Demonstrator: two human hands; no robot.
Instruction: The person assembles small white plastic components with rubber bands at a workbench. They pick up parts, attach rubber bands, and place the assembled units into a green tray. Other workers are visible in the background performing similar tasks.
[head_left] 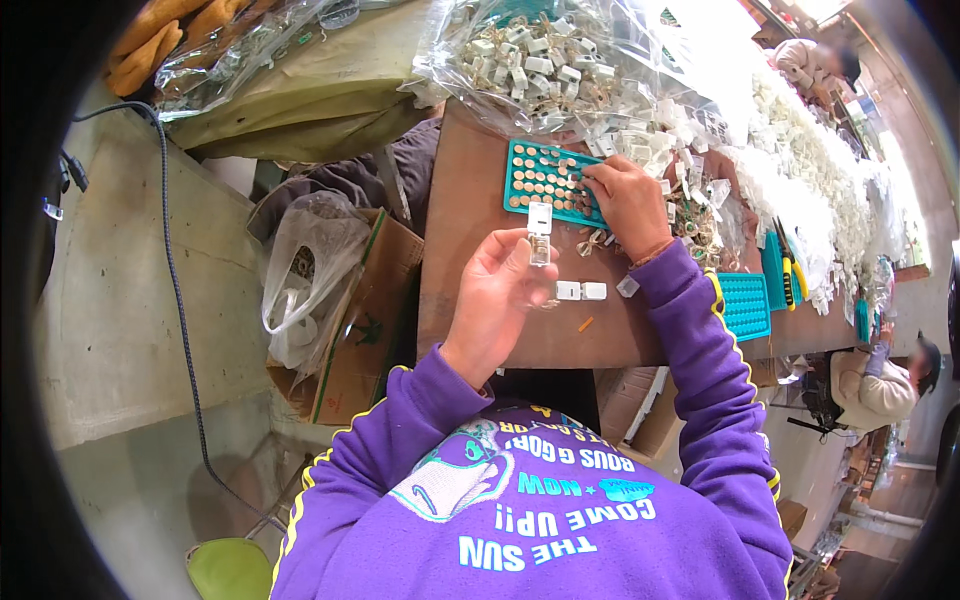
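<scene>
In my left hand (487,305), thumb and fingers close on a small white and clear plastic case (540,222), which stands upright with its white part on top. My right hand (632,208) reaches over the right end of a teal tray (511,178). Its fingertips are pinched together at the tray; whatever is between them is too small to make out. Rows of round, flat metal discs (530,168) fill much of the tray. Just right of my left hand, another white case (580,290) lies on the brown table (465,190).
A clear bag of white cases (540,66) sits at the back. Loose parts (695,195) heap along the right. Beyond my right forearm are a second teal tray (743,308) and yellow-handled pliers (790,268). A cardboard box (375,300) stands left; two other people sit at far right.
</scene>
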